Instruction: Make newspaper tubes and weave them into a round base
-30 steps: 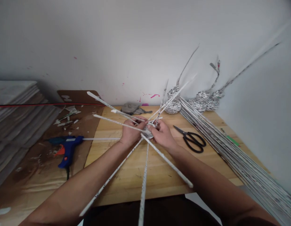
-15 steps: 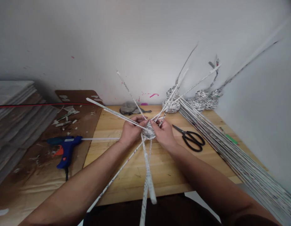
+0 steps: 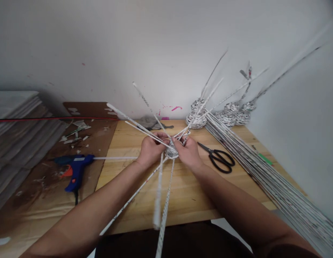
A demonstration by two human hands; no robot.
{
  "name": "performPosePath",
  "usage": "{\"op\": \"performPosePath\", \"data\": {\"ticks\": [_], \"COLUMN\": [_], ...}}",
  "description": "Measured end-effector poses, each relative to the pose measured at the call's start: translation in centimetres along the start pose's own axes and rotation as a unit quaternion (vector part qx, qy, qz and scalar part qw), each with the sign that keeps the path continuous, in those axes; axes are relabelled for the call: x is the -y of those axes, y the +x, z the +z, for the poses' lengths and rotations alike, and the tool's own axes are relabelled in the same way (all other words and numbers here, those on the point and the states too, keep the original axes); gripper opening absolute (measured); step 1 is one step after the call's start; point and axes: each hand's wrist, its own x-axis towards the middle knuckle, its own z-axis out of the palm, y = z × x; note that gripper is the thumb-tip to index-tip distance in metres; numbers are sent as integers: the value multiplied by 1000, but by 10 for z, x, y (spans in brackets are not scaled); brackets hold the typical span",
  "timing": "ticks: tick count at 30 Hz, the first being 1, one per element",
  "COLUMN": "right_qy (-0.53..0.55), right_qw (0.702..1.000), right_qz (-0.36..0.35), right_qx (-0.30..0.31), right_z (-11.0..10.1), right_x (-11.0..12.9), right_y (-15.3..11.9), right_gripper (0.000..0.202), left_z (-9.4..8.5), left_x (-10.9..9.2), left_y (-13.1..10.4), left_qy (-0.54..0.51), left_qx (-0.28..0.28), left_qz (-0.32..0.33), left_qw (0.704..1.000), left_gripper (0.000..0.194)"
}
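A small round woven paper piece (image 3: 172,150) is held between my two hands near the middle of the wooden table. Rolled newspaper strips (image 3: 145,130) stick out from it in several directions, up, left and down toward me. My left hand (image 3: 151,148) grips its left side, thumb and fingers closed on it. At the right side my right hand (image 3: 188,150) pinches the piece, its thumb on top near the crossing strips. Part of the weave is hidden by my fingers.
Black scissors (image 3: 220,159) lie right of my right hand, beside a long bundle of paper rolls (image 3: 252,168). Woven paper pieces (image 3: 197,118) stand by the wall. A blue glue gun (image 3: 76,172) lies left on cardboard (image 3: 102,132), and a grey cloth (image 3: 149,123) lies behind.
One strip hanging toward me has swung left, apart from the other. The upper left and upper right strips have shifted right. Both hands keep their hold with little movement.
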Motion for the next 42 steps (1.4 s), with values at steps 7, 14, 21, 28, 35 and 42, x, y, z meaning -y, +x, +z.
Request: {"op": "performPosePath", "data": {"ticks": [7,14,21,28,35,42], "right_qy": [-51,-40,-41,-49,-41,-8], "right_qw": [999,999,999,999,999,1000], "right_qz": [-8,12,13,9,6,-1], "right_qx": [-12,-22,-14,-17,-7,12], "right_z": [-3,-3,-3,-3,-3,-2], "right_x": [-2,-11,-10,-10,-6,3], "right_y": [2,7,6,6,4,0], "right_gripper": [28,28,30,27,25,26], "left_z": [0,-6,-7,-8,-6,-2], "left_x": [7,4,2,7,0,1], "left_y": [2,7,8,9,5,0], "left_qy": [-55,-115,-126,-75,24,19], "left_qx": [17,28,24,28,16,19], "left_qz": [-17,-67,-83,-52,-10,29], "left_qw": [998,991,988,995,1000,999], "left_gripper": [43,43,37,41,37,31]}}
